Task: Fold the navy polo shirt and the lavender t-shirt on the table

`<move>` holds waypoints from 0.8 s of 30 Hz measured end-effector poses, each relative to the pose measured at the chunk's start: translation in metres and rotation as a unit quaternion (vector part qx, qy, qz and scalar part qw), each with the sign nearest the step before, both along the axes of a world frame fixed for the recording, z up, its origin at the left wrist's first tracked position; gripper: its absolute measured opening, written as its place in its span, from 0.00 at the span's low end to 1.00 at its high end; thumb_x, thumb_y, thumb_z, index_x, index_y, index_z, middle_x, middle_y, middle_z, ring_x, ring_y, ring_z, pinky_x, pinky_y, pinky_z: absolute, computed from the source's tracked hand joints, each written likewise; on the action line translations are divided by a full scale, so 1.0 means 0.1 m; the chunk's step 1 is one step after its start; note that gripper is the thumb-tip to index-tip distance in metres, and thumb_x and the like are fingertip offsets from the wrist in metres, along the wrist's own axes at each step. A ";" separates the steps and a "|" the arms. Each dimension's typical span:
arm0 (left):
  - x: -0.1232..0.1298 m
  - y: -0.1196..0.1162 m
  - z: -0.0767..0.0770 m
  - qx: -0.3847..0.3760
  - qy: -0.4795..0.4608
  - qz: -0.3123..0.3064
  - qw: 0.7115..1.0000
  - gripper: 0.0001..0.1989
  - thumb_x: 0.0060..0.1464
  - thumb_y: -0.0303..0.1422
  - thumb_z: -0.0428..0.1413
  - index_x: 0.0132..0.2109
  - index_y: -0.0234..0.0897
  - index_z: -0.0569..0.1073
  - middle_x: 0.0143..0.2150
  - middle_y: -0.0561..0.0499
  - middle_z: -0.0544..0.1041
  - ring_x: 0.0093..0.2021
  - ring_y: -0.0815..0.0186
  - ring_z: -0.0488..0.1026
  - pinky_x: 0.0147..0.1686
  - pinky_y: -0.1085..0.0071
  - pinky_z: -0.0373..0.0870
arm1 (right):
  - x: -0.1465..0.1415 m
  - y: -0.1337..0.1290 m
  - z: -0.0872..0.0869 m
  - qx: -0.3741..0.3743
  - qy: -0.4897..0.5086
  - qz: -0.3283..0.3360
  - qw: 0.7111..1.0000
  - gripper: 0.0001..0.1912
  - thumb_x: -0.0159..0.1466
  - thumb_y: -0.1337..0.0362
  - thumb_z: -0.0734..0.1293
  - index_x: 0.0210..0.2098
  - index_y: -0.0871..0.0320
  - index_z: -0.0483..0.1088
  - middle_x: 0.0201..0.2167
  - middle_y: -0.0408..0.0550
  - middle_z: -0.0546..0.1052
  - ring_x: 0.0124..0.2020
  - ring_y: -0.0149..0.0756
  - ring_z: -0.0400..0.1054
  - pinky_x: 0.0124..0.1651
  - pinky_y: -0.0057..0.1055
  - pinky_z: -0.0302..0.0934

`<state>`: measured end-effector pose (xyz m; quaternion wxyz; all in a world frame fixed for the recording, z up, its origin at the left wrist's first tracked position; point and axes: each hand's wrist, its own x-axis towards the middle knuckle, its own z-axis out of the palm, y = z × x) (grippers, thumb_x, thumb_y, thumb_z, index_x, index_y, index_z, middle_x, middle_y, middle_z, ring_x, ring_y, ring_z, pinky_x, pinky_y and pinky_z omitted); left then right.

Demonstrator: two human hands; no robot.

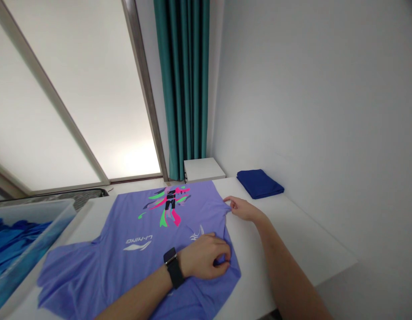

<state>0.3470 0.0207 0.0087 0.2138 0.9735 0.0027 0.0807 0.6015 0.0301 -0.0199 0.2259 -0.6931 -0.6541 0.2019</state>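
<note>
A purple shirt (122, 226) lies spread on the white table, its collar end toward me. It bears a white LI-NING logo and a pink, green and black print. My left hand (208, 257), with a black watch on the wrist, pinches the shirt's cloth near its right side, thumb and fingers pressed together. Farther up, my right hand (240, 208) pinches the shirt's right edge and draws out a small peak of cloth. One sleeve is spread at the left; the other is bunched near my left hand.
A folded dark blue cloth (260, 183) lies at the table's back right, by the wall. At the left stands a clear bin (64, 218) with blue clothes. Behind the table (259, 249) are a white cabinet (204, 169) and a green curtain (186, 89).
</note>
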 end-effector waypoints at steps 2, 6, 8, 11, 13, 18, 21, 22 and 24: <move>-0.01 0.05 0.05 0.001 -0.013 0.027 1.000 0.04 0.57 0.30 0.53 0.40 0.41 0.72 0.31 0.55 0.76 0.33 0.67 0.72 0.41 0.70 0.63 | -0.02 0.00 0.01 0.004 0.007 -0.017 1.000 0.23 0.57 0.75 0.61 0.51 0.55 0.70 0.26 0.38 0.72 0.28 0.30 0.64 0.34 0.25 0.54; -0.06 0.30 0.11 0.063 -0.023 0.183 0.981 0.08 0.62 0.31 0.48 0.44 0.40 0.72 0.36 0.49 0.78 0.36 0.63 0.74 0.41 0.67 0.63 | -0.09 0.03 0.03 0.022 -0.014 -0.044 0.999 0.19 0.61 0.74 0.59 0.49 0.55 0.70 0.26 0.40 0.74 0.29 0.31 0.66 0.36 0.26 0.54; -0.11 0.46 0.11 0.116 0.009 0.257 0.959 0.09 0.62 0.33 0.48 0.44 0.39 0.72 0.35 0.47 0.78 0.36 0.60 0.74 0.42 0.65 0.64 | -0.12 0.05 0.03 0.022 -0.043 -0.045 0.998 0.18 0.62 0.74 0.59 0.49 0.55 0.71 0.27 0.40 0.75 0.30 0.31 0.67 0.38 0.27 0.54; -0.18 0.64 0.05 0.175 0.058 0.318 0.930 0.10 0.63 0.35 0.48 0.39 0.37 0.72 0.34 0.44 0.78 0.36 0.57 0.75 0.42 0.62 0.64 | -0.16 0.06 0.03 0.025 -0.081 -0.049 0.995 0.17 0.63 0.74 0.60 0.48 0.54 0.72 0.29 0.41 0.76 0.32 0.32 0.68 0.41 0.28 0.53; -0.22 0.71 0.00 0.185 0.071 0.329 0.923 0.12 0.63 0.38 0.47 0.37 0.38 0.72 0.33 0.44 0.78 0.35 0.57 0.76 0.41 0.62 0.64 | -0.17 0.07 0.03 0.028 -0.092 -0.053 0.994 0.16 0.63 0.73 0.60 0.47 0.54 0.72 0.29 0.42 0.76 0.33 0.33 0.68 0.43 0.30 0.53; -0.24 0.74 -0.13 0.181 0.052 0.316 0.930 0.12 0.64 0.38 0.46 0.36 0.38 0.70 0.33 0.45 0.77 0.35 0.57 0.75 0.37 0.64 0.64 | -0.19 0.06 0.02 0.033 -0.092 -0.063 0.993 0.16 0.64 0.71 0.59 0.48 0.56 0.71 0.28 0.43 0.75 0.32 0.33 0.68 0.43 0.30 0.54; -0.25 0.75 -0.16 0.161 0.037 0.323 0.932 0.10 0.63 0.37 0.47 0.37 0.38 0.70 0.32 0.46 0.77 0.34 0.57 0.75 0.36 0.65 0.64 | -0.21 0.05 0.05 0.069 -0.074 -0.079 0.992 0.18 0.64 0.70 0.57 0.51 0.59 0.69 0.29 0.44 0.75 0.30 0.34 0.66 0.40 0.29 0.55; -0.26 0.75 -0.16 0.154 0.031 0.324 0.933 0.10 0.63 0.37 0.47 0.39 0.38 0.69 0.32 0.46 0.77 0.35 0.58 0.75 0.37 0.65 0.64 | -0.23 0.05 0.08 0.090 -0.065 -0.088 0.990 0.19 0.63 0.70 0.56 0.51 0.59 0.69 0.29 0.45 0.75 0.30 0.34 0.66 0.39 0.29 0.55; -0.27 0.76 -0.16 0.143 0.023 0.324 0.935 0.09 0.63 0.36 0.47 0.41 0.38 0.69 0.33 0.47 0.77 0.35 0.58 0.75 0.37 0.66 0.64 | -0.29 0.02 0.15 0.134 -0.047 -0.103 0.985 0.19 0.63 0.70 0.56 0.51 0.60 0.69 0.29 0.45 0.74 0.30 0.34 0.65 0.38 0.30 0.56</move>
